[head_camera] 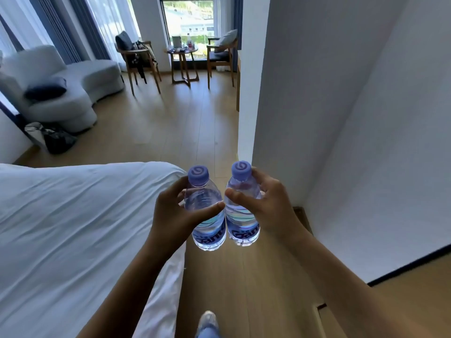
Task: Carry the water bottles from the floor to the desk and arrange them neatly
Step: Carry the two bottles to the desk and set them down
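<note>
So this is the carrying leg, I'd say. The big white-sheeted bed [73, 228] sits off to the left of the grip, the pale wooden plank floor [170, 123] runs ahead, and a white wall corner [317, 118] is close on the right.

Left hand [170, 215] is curled round one clear plastic water bottle with a lilac cap [206, 213]. Right hand [266, 206] pinches the second clear lilac-capped bottle [240, 208] the same way. Both are upright, nearly touching, held off the floor at chest level.

Next up is probably walking past the corner to find the bench, which I can't really see; only a thin wooden edge [238, 81] peeks out beyond the wall. Can't tell if more bottles are left on the floor either.
</note>
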`<state>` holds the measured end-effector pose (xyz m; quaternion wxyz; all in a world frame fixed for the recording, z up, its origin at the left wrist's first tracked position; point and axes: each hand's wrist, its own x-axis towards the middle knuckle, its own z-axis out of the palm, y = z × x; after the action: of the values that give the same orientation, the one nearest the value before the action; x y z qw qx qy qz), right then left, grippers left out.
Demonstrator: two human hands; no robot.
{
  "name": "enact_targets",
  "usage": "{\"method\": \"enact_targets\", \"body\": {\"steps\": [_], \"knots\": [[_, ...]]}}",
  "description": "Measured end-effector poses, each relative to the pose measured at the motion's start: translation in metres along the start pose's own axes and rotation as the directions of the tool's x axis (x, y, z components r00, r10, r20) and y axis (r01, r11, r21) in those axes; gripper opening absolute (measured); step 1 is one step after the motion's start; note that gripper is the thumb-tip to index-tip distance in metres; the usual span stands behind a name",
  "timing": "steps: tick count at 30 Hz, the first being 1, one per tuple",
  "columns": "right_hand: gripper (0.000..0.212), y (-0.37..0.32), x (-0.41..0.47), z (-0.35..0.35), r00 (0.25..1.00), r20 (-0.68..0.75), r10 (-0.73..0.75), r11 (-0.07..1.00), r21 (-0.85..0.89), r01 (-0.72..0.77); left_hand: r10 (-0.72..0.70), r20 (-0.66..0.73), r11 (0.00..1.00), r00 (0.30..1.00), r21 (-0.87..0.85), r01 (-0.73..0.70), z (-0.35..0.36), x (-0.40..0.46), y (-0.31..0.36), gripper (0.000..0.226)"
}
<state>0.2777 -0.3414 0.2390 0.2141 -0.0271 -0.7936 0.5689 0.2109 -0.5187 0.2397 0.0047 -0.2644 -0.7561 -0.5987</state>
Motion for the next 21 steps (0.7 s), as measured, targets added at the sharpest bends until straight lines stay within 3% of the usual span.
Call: {"method": "enact_targets", "body": {"steps": [21], "knots": [[0.046, 0.117, 0.390, 0.089, 0.992, -0.094, 0.089, 0.996, 0.033, -0.086, -0.004, 0.088, 1.000, 0.996, 0.029, 0.001, -0.056, 0.398, -0.164, 0.057]]}}
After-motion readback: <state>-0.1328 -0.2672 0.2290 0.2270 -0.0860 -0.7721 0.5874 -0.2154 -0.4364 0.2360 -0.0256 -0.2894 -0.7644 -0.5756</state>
